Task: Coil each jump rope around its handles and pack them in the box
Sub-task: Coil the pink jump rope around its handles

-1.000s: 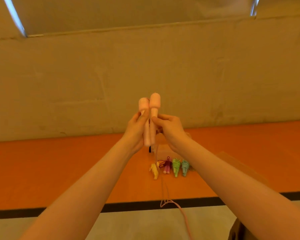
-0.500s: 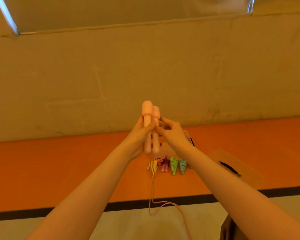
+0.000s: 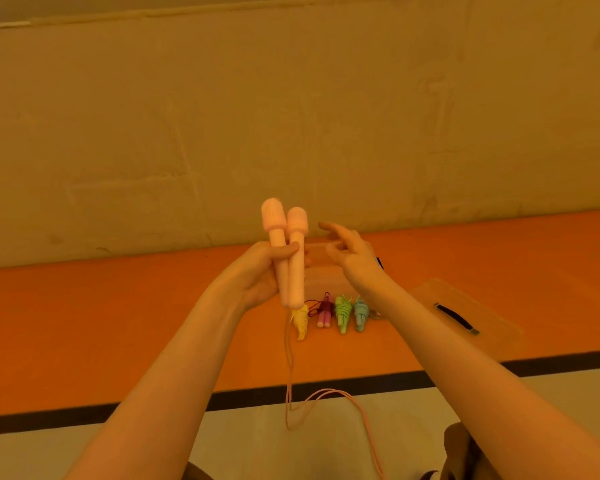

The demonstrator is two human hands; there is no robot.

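Observation:
My left hand (image 3: 257, 271) grips two pink jump-rope handles (image 3: 288, 258) side by side, held upright above the orange table. Their pink rope (image 3: 290, 368) hangs down from the handles' lower ends and loops below the table's front edge. My right hand (image 3: 350, 254) hovers just right of the handles with fingers spread, touching nothing. On the table behind lie coiled ropes in a row: yellow (image 3: 302, 322), dark red with pink handles (image 3: 324, 311), green (image 3: 343, 311) and light blue (image 3: 361, 311). A cardboard box (image 3: 323, 277) sits behind them, largely hidden by my hands.
The orange table (image 3: 84, 323) runs across the view with a dark front edge (image 3: 534, 363). A box flap (image 3: 465, 306) with a black strip lies at the right. A tan wall (image 3: 291, 116) stands behind the table.
My right hand has let go of the pink handles and opened, drawing slightly right. My left hand alone now holds both handles. The view has tilted down.

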